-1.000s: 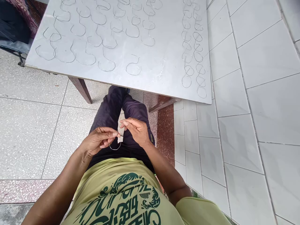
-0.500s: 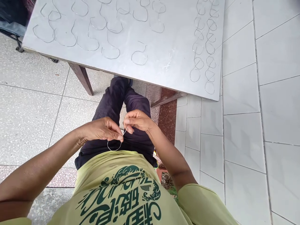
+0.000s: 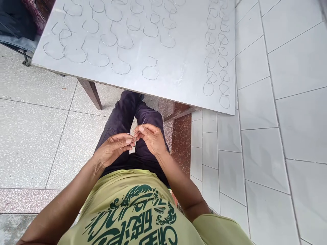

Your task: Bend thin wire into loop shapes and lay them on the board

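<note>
Both my hands are held together over my dark trousers [image 3: 127,112]. A thin silvery wire [image 3: 133,141] runs between them. My left hand [image 3: 113,146] pinches it between thumb and fingertips. My right hand [image 3: 150,138] grips it too, and one wire end [image 3: 143,121] sticks up past those fingers. My fingers hide most of the wire. Ahead lies a pale grey board [image 3: 178,71] on a table, out of reach of both hands. Many wire pieces bent into hooks and loops lie on it, such as a looped piece [image 3: 150,72] near its front edge.
The board's front edge passes just beyond my knees, above dark wooden table legs [image 3: 90,93]. Speckled terrazzo floor [image 3: 28,143] lies to the left, white tiles [image 3: 268,163] to the right. Dark cloth [image 3: 15,20] lies on a seat at the top left.
The wire loop that hung below my hands no longer shows. A wire end now sticks up past my right hand. My hands are lower in view, and the view has shifted slightly.
</note>
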A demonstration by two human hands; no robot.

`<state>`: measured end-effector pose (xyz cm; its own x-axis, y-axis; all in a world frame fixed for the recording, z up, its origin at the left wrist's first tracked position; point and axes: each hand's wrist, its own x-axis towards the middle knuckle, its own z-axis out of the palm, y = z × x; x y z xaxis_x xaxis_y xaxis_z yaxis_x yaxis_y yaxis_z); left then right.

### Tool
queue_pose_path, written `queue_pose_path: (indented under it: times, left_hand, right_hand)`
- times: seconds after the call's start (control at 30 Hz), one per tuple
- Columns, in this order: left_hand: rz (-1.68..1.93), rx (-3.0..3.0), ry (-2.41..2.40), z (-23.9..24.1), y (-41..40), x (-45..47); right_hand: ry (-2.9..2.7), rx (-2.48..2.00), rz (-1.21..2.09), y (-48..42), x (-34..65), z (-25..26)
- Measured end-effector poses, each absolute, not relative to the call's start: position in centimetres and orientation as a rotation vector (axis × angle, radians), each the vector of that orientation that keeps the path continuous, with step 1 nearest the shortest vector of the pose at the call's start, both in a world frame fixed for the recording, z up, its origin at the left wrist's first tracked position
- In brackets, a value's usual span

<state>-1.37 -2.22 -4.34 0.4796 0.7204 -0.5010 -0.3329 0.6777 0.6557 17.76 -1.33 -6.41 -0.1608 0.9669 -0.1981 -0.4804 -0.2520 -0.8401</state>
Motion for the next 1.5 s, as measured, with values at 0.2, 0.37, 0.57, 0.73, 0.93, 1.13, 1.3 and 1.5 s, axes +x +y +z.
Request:
queue_pose_path:
  times: [0.2, 0.37, 0.57, 0.73, 0.93, 1.13, 1.3, 1.5]
  left_hand:
    - [0.646, 0.457, 0.81, -4.0, -3.5, -1.2]
    - [0.586, 0.491, 0.801, -3.7, -3.2, -1.9]
    - [0.42, 0.565, 0.759, -3.2, -2.2, -2.6]
    - [0.413, 0.519, 0.766, -3.2, -1.8, -2.8]
    - [0.409, 0.503, 0.729, -3.9, -2.2, -2.7]
    - [0.436, 0.498, 0.708, -4.2, -2.7, -2.5]
    - [0.423, 0.513, 0.697, -4.4, -2.9, -2.2]
    - [0.403, 0.503, 0.682, -4.6, -3.1, -1.9]
  right_hand:
    - [-0.72, -0.899, 1.569, -1.9, 16.6, -6.5]
    - [-0.741, -0.898, 1.61, -2.0, 16.9, -6.5]
    - [-0.738, -0.828, 1.757, -2.0, 17.2, -6.5]
    - [-0.768, -0.886, 1.709, -2.4, 17.1, -6.6]
    - [-0.823, -0.906, 1.67, -2.3, 17.2, -6.7]
    - [-0.814, -0.909, 1.698, -2.4, 17.2, -6.7]
    - [-0.823, -0.872, 1.703, -2.3, 17.4, -6.6]
    - [-0.931, -0.851, 1.729, -1.8, 17.8, -6.9]
